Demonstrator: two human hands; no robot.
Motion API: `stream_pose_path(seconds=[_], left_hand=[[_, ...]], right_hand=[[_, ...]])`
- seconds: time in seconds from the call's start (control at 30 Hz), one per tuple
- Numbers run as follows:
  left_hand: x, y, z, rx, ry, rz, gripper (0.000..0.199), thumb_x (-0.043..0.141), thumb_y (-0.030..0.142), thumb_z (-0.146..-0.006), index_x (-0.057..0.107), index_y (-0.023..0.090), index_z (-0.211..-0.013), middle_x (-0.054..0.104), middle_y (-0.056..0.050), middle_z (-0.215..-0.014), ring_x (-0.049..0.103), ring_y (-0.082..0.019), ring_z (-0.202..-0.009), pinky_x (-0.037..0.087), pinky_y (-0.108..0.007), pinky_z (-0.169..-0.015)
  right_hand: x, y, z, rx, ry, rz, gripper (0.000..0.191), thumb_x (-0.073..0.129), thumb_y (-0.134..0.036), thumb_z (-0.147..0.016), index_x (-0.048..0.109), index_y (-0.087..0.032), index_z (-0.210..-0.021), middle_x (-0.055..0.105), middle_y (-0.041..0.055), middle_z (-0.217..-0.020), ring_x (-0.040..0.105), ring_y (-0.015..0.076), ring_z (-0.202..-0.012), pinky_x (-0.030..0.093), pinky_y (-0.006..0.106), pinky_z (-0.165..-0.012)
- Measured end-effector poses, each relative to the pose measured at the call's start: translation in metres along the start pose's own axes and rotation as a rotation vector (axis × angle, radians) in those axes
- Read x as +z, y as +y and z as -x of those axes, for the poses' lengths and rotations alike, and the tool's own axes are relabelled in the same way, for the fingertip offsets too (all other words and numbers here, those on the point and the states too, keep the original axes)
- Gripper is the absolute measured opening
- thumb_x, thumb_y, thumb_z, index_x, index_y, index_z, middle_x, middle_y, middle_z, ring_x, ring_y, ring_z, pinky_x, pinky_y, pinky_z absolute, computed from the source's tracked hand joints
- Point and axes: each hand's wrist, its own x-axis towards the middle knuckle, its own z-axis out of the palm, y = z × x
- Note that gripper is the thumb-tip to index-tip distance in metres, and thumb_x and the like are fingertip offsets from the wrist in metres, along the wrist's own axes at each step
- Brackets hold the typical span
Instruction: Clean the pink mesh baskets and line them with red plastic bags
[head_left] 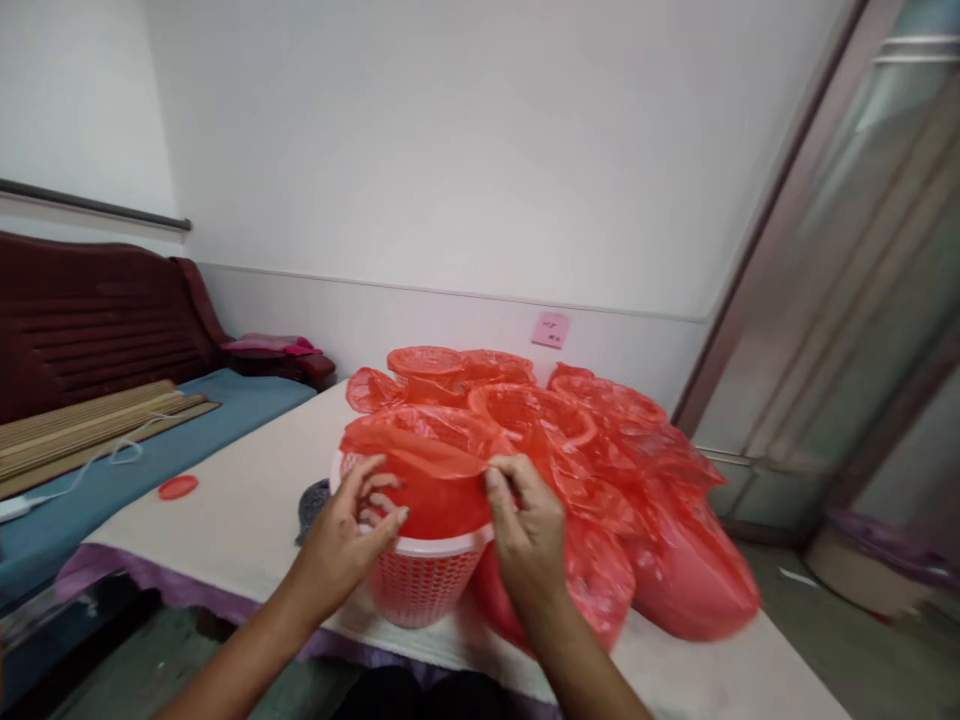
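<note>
A white perforated basket [424,588] stands near the table's front edge, with a red plastic bag [442,500] spread inside it and over its back rim. My right hand [527,515] pinches the bag's edge at the basket's right side. At the left side of the rim is my left hand [360,515], its fingers curled but apart, next to the bag, with nothing visible between them. Behind and to the right, several more baskets wrapped in red bags [532,415] crowd together; one bagged bundle [694,570] lies at the right.
The table [247,480] has a pale cover with a purple edge. On it are a red disc [178,487] and a dark grey object [312,505] left of the basket. A wooden bench [97,310] stands at left, a bin [870,560] at right.
</note>
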Motion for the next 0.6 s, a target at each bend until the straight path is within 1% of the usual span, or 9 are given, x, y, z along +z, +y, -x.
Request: stream_pose_path(seconds=[0.1,0.13,0.2,0.23,0.3,0.33,0.4,0.5,0.6], left_hand=[[0.001,0.007,-0.003,0.090,-0.015,-0.154,0.085,0.067,0.036,-0.079,0.019,0.027,-0.149,0.059,-0.008,-0.119,0.064,-0.021,-0.097,0.055,-0.039,-0.083],[0.002,0.008,-0.005,0.148,-0.031,-0.231,0.084,0.067,0.035,-0.078,0.022,0.027,-0.149,0.059,-0.009,-0.122,0.062,-0.024,-0.108,0.053,-0.042,-0.090],[0.003,0.008,-0.008,0.276,-0.084,-0.373,0.063,0.063,0.031,-0.079,0.042,0.024,-0.138,0.061,-0.008,-0.123,0.056,-0.027,-0.120,0.047,-0.042,-0.099],[0.004,0.007,-0.009,0.333,-0.117,-0.420,0.047,0.058,0.029,-0.081,0.052,0.023,-0.127,0.063,-0.007,-0.118,0.058,-0.026,-0.117,0.048,-0.040,-0.097],[0.007,0.002,-0.011,0.437,-0.157,-0.484,0.018,0.049,0.026,-0.084,0.062,0.021,-0.096,0.068,-0.003,-0.095,0.066,-0.021,-0.094,0.053,-0.031,-0.081],[0.009,-0.001,-0.011,0.487,-0.143,-0.523,0.015,0.047,0.026,-0.086,0.061,0.021,-0.081,0.067,-0.001,-0.082,0.067,-0.018,-0.079,0.053,-0.028,-0.069],[0.013,-0.007,-0.009,0.589,-0.064,-0.632,0.025,0.045,0.029,-0.087,0.054,0.022,-0.066,0.062,0.002,-0.063,0.063,-0.016,-0.058,0.048,-0.026,-0.055],[0.018,-0.014,-0.004,0.685,0.040,-0.812,0.027,0.041,0.029,-0.090,0.057,0.021,-0.070,0.065,0.001,-0.060,0.064,-0.017,-0.053,0.046,-0.027,-0.048],[0.022,-0.017,-0.002,0.706,0.115,-0.939,0.025,0.038,0.027,-0.089,0.059,0.021,-0.077,0.070,-0.003,-0.066,0.068,-0.021,-0.056,0.047,-0.028,-0.048]], right_hand=[[0.012,-0.020,0.000,-0.113,-0.090,-0.042,0.016,0.045,-0.022,-0.094,0.058,-0.020,-0.084,0.056,0.0000,-0.079,0.054,0.0124,-0.077,0.042,0.026,-0.072],[0.015,-0.025,0.000,-0.140,-0.120,-0.045,0.016,0.045,-0.020,-0.093,0.057,-0.020,-0.082,0.056,-0.0001,-0.078,0.054,0.0125,-0.076,0.042,0.026,-0.072],[0.020,-0.032,0.002,-0.195,-0.188,-0.059,0.015,0.047,-0.018,-0.091,0.056,-0.020,-0.078,0.056,-0.0008,-0.075,0.053,0.0120,-0.074,0.043,0.026,-0.071],[0.020,-0.034,0.003,-0.224,-0.220,-0.071,0.015,0.047,-0.017,-0.089,0.056,-0.020,-0.077,0.057,-0.0009,-0.075,0.054,0.0118,-0.073,0.043,0.026,-0.072],[0.017,-0.034,0.006,-0.274,-0.272,-0.092,0.012,0.048,-0.016,-0.088,0.057,-0.020,-0.081,0.060,0.0003,-0.079,0.056,0.0120,-0.076,0.045,0.026,-0.073],[0.013,-0.033,0.009,-0.286,-0.287,-0.092,0.012,0.048,-0.015,-0.088,0.059,-0.019,-0.085,0.062,0.0013,-0.082,0.057,0.0127,-0.079,0.046,0.026,-0.075],[0.003,-0.027,0.018,-0.266,-0.271,-0.068,0.015,0.048,-0.013,-0.087,0.060,-0.019,-0.094,0.065,0.0035,-0.088,0.059,0.0147,-0.086,0.048,0.028,-0.079],[-0.008,-0.008,0.044,-0.202,-0.146,-0.072,0.024,0.044,-0.008,-0.087,0.057,-0.020,-0.103,0.064,0.0049,-0.092,0.059,0.0159,-0.089,0.050,0.029,-0.079],[-0.008,0.025,0.088,-0.156,0.002,-0.044,0.032,0.041,-0.003,-0.087,0.056,-0.022,-0.106,0.064,0.0043,-0.089,0.062,0.0151,-0.082,0.051,0.027,-0.072]])
